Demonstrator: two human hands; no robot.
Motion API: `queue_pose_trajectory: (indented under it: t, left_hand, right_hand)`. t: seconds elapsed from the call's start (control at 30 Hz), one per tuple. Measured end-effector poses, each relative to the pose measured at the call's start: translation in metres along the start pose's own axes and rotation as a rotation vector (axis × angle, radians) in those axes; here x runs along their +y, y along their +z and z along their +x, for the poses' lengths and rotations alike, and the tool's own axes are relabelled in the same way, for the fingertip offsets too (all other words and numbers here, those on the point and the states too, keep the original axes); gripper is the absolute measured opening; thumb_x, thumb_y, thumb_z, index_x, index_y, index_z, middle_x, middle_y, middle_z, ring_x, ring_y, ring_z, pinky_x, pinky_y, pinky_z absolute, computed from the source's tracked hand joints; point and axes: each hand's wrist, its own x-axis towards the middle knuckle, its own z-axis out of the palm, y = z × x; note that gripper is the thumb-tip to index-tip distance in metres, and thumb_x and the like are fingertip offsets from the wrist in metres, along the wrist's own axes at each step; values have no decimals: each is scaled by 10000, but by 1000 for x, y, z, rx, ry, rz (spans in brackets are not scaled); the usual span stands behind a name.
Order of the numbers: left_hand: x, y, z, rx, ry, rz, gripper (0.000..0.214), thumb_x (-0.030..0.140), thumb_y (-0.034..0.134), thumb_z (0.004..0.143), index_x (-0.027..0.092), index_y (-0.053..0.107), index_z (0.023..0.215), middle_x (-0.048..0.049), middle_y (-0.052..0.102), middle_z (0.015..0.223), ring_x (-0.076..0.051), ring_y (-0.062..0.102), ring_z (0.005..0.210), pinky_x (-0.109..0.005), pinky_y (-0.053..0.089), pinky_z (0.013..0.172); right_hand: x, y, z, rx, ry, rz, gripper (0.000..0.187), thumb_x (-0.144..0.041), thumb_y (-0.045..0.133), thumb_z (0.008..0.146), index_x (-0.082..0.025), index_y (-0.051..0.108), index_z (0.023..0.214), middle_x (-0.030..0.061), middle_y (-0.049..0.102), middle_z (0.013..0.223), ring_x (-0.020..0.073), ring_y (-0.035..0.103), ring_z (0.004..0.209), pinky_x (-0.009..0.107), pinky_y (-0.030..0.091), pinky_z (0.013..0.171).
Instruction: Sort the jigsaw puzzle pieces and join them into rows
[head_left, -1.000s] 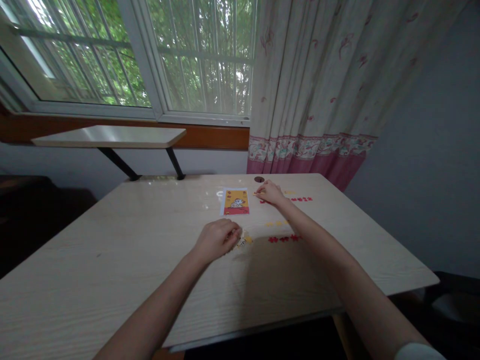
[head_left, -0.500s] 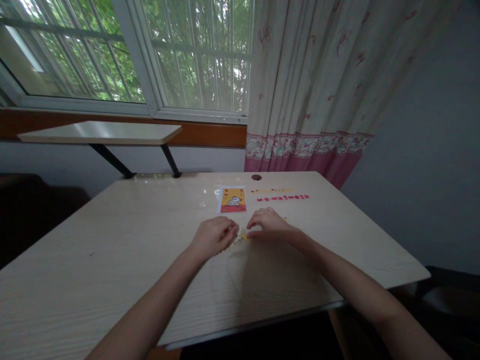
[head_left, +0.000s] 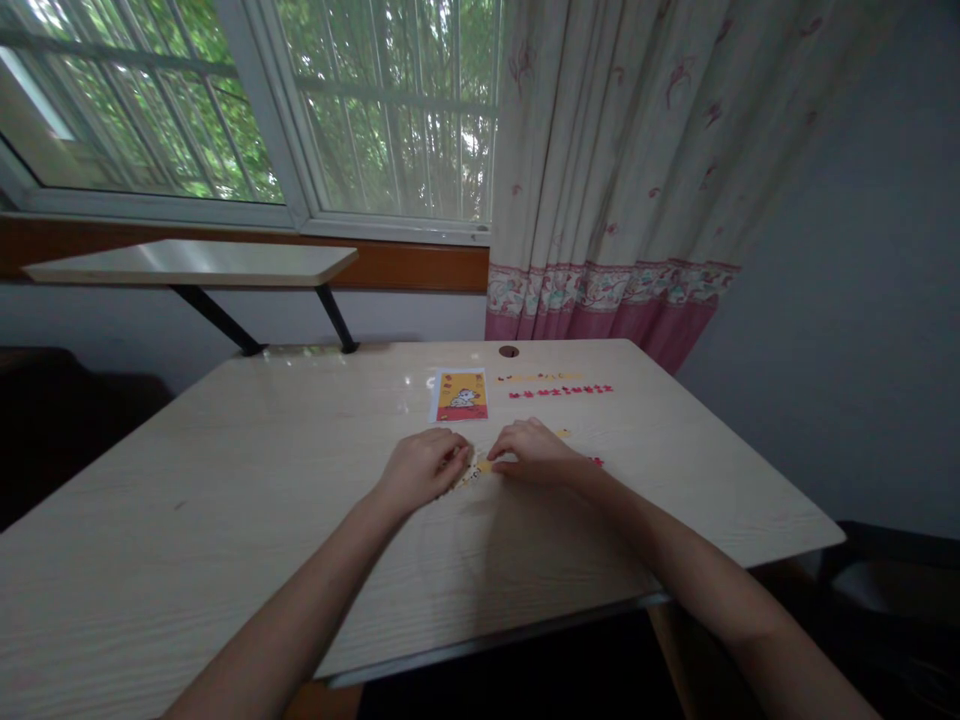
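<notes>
Small jigsaw puzzle pieces, cream with black marks, lie on the desk between my hands. My left hand is closed at their left side, fingers curled and thumb against the index finger at the pieces' edge. From the right, my right hand reaches in with bent fingers, thumb and fingertips closed at a yellow puzzle piece. Both palms hide part of the pieces. Just beyond, a picture card shows a white cartoon animal on yellow and red.
A row of red pieces lies right of the card, with a row of yellow pieces behind it. More red pieces show past my right wrist. A raised shelf stands on the desk at back left.
The view has shifted slightly. My fingers have come a little closer around the pieces, and red pieces now show beyond my right wrist.
</notes>
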Motion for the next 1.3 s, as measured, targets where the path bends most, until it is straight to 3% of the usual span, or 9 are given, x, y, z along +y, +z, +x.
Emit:
queue_pose_trajectory:
  t: [0.13,0.33,0.5,0.6,0.7,0.9,1.13,1.3]
  left_hand:
    - [1,1,1,-6,7,18,207,270,420,856,175,596,801,-22,614,711,-131,545,642,-240,392,605]
    - [2,1,0,5,10,15,215,273,418,858,178,598,787,-16,601,681,-124,527,601,-234,379,576]
    - [3,0,0,6,11,-5,211,268,422,850,180,604,789,-20,606,684,-122,527,600,-234,386,578]
    - [3,0,0,0,10,-15,219,271,423,848,181,615,793,-24,610,684,-128,532,612,-242,391,585]
    - [4,0,0,-16,-7,-68,225,300,446,842,181,636,822,-29,620,704,-128,542,630,-245,401,598]
    - [9,1,4,-17,-106,-277,270,371,493,833,168,670,839,-31,613,680,-118,523,593,-238,395,558]
    - [9,4,5,59,-184,-481,243,345,525,810,136,641,769,-29,592,671,-120,509,602,-231,389,547]
    - [2,14,4,120,-324,-770,236,383,504,817,152,546,785,5,534,672,-115,495,604,-222,390,552]
  right_hand:
    - [-5,1,3,6,17,20,241,-391,583,780,-225,660,937,39,653,954,185,552,913,317,338,806]
    - [-3,1,1,-11,37,101,182,-291,621,731,-194,641,884,45,643,911,173,555,859,292,378,776]
    - [0,1,-1,25,91,313,103,-235,627,713,-166,618,788,15,621,766,120,542,694,228,398,633]
    - [-4,3,3,102,141,506,123,-229,585,753,-162,618,851,-9,600,682,96,531,612,200,399,562]
    - [-9,6,7,244,131,583,182,-234,577,757,-172,630,920,-1,629,720,94,548,635,208,429,604]
    - [-22,18,8,449,183,698,141,-290,605,729,-184,640,815,10,667,765,111,600,689,227,461,661]
    - [-24,22,8,590,219,595,157,-350,651,704,-195,657,729,12,654,718,123,577,678,238,454,651]
    - [-22,21,8,644,100,531,106,-315,655,720,-212,664,737,9,655,698,122,572,664,248,450,664]
